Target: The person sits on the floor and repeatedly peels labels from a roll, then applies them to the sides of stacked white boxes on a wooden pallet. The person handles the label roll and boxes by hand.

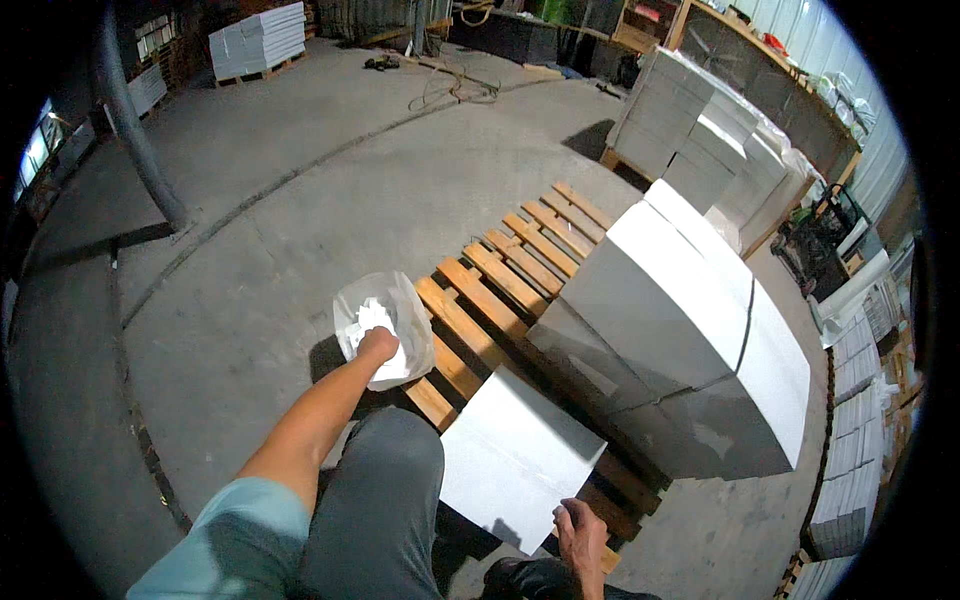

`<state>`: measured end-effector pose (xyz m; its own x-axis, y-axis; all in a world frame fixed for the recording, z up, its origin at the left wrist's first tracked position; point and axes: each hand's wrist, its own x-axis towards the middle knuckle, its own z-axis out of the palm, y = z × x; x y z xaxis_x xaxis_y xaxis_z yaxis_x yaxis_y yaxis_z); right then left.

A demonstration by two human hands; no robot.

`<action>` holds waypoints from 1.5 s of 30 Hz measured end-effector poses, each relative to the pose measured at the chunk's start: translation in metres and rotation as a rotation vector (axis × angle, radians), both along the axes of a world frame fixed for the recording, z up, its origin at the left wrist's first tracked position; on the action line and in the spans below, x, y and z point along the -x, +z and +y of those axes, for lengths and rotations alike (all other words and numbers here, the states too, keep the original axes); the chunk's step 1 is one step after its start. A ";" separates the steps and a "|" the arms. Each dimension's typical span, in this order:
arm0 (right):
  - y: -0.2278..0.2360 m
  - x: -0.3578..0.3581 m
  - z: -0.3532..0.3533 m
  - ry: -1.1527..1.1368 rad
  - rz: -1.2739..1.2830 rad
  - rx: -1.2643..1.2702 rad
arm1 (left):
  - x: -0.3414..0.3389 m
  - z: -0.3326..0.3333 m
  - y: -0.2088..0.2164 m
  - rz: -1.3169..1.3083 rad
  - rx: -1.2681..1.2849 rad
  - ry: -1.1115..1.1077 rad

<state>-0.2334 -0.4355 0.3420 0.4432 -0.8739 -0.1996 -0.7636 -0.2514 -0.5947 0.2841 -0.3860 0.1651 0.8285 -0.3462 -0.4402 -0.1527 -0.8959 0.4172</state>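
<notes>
- Grey concrete floor (300, 180) is being shown spreading through a dim warehouse, with a wooden pallet (500, 280) lying on it in front of the person.
- Large white blocks (690, 330) are being carried on the far right part of the pallet, stacked together.
- A crumpled plastic bag (385, 325) with white contents is being held up by the left hand (378, 345), whose fingers are being kept closed on it, just beside the pallet's left edge.
- A flat white slab (510, 455) is being gripped at its near lower corner by the right hand (580, 535), fingers curled on the edge; it is being rested tilted over the pallet's near corner.
- More white block stacks (700, 130) are being seen well beyond.
</notes>
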 end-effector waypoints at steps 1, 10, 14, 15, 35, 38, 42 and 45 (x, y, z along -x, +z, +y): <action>-0.001 0.001 -0.003 0.002 0.010 -0.023 | 0.003 -0.004 -0.004 0.008 -0.032 0.022; -0.008 -0.015 -0.020 -0.099 -0.097 -0.253 | 0.010 -0.020 -0.051 -0.109 -0.165 0.093; -0.002 -0.022 -0.024 -0.092 -0.085 -0.262 | 0.001 -0.022 -0.070 -0.109 -0.122 0.039; 0.000 -0.023 -0.024 -0.094 -0.079 -0.260 | -0.001 -0.022 -0.075 -0.092 -0.091 0.053; 0.039 -0.013 0.006 0.061 -0.253 0.015 | 0.017 0.018 0.142 -0.409 0.267 -0.299; 0.046 -0.015 0.009 -0.002 -0.456 -0.175 | 0.098 0.001 0.227 -0.399 0.287 -0.586; 0.072 -0.015 0.011 -0.194 -0.783 -0.499 | 0.206 0.004 0.268 -0.443 0.356 -0.999; 0.089 0.001 0.014 -0.336 -0.917 -0.587 | 0.279 0.011 0.260 -0.547 0.434 -1.245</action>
<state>-0.2347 -0.4216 0.4309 0.3935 -0.8547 -0.3385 0.0430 0.3849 -0.9219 0.0048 -0.3747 0.4255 -0.0823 -0.9840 0.1582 -0.9602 0.1208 0.2519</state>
